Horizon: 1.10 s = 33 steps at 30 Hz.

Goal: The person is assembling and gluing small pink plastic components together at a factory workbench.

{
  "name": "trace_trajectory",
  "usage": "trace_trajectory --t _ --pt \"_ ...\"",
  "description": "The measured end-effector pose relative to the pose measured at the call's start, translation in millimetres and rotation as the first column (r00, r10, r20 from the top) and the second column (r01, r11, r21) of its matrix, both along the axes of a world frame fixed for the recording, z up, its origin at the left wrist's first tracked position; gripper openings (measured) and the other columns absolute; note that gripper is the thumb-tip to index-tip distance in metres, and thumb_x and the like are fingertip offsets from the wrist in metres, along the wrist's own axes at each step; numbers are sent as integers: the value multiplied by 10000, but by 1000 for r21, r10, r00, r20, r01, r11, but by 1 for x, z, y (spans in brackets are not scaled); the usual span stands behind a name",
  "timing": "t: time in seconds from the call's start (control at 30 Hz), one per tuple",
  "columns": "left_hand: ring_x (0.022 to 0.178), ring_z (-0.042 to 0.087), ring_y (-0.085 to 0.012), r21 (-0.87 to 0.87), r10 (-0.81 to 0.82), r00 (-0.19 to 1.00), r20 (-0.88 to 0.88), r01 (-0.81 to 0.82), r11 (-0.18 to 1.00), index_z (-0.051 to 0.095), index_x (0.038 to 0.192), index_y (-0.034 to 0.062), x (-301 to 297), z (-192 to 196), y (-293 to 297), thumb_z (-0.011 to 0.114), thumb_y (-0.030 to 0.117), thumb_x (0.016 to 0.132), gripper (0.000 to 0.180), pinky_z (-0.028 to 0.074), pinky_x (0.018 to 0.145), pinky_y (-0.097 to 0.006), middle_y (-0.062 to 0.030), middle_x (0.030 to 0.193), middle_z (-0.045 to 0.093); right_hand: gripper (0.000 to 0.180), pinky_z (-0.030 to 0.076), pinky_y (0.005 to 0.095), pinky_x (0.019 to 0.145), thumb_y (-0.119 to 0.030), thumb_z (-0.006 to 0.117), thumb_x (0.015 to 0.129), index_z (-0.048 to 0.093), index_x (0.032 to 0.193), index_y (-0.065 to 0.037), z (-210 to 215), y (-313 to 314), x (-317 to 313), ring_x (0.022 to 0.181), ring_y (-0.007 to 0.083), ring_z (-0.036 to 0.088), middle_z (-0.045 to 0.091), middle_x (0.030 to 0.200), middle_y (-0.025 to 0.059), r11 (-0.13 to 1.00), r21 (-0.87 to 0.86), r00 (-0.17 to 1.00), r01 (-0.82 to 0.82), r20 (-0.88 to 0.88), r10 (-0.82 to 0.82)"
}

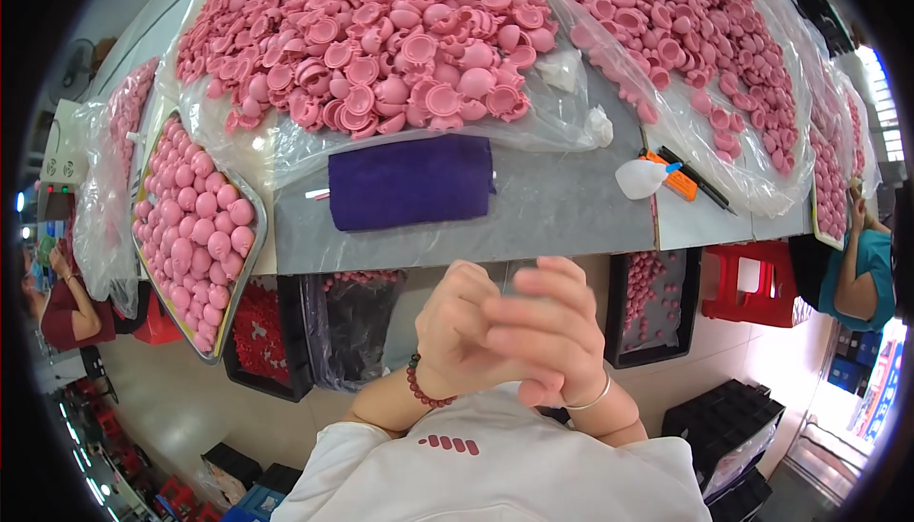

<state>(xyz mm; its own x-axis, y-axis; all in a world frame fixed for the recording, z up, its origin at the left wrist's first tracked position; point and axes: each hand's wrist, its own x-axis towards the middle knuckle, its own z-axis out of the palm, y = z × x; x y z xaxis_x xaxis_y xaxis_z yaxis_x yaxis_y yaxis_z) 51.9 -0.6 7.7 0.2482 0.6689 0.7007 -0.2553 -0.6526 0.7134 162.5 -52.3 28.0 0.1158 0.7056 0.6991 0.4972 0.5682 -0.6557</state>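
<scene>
Left hand (pixel 460 324) and right hand (pixel 547 332) pressing together near chest, fingers folded over each other. Cannot tell if holding anything inside. Sitting below bench (pixel 495 213) edge, away from purple cloth (pixel 411 181) and big pile of pink rubber caps (pixel 371 37). Risks: pile lying close to bench edge, so bumping plastic sheet (pixel 571 122) likely spilling caps onto floor; white squeeze bottle (pixel 640 177) rolling off.

Both hands are drawn in close above the chest of the white short-sleeved shirt (pixel 495 465). The left hand (pixel 457 327), with a dark red bead bracelet (pixel 419 387) on its wrist, is loosely curled. The right hand (pixel 547 332), wearing a thin silver bangle (pixel 590 398), overlaps it, fingers (pixel 543 284) bent, palms pressed together. Forearms fold back toward that shirt.
</scene>
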Motion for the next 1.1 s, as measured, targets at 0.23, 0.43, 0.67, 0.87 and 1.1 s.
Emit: trace_trajectory --t 0.23,0.43,0.67,0.87,1.1 --pt "528 432 -149 -50 -18 999 -34 16 999 410 735 99 -1 -3 -5 850 267 570 499 328 487 -260 -34 675 479 394 369 458 901 -403 359 931 599 842 -103 4 -7 2 948 245 576 633 997 86 994 -46 994 -94 53 97" --pt "594 416 -109 -110 -25 999 -37 21 994 408 740 119 2 2 -7 757 256 694 378 311 554 -258 4 748 471 327 350 436 910 -308 405 910 609 806 -74 4 -5 1 945 236 594 642 991 98 995 0 995 -96 28 96" --pt "515 428 -142 -38 4 1000 -3 -4 999 429 728 92 5 2 -2 848 271 564 484 320 486 -255 -26 649 478 362 380 440 883 -355 373 926 596 834 -85 7 -6 3 913 234 596 638 983 89 998 -3 996 -64 69 64" --pt "508 420 -142 -43 15 1000 1 -15 999 432 716 90 4 3 -3 836 255 586 455 318 490 -256 -23 632 470 353 372 428 893 -340 404 920 616 829 -74 7 -6 1 917 222 600 645 973 89 998 6 996 -58 64 58" --pt "507 422 -141 -42 15 1000 6 -15 999 442 717 84 5 1 -2 815 219 613 410 316 485 -260 -25 633 477 376 379 425 886 -368 407 919 619 820 -73 8 -6 1 894 215 605 649 957 85 999 6 996 -43 74 42"
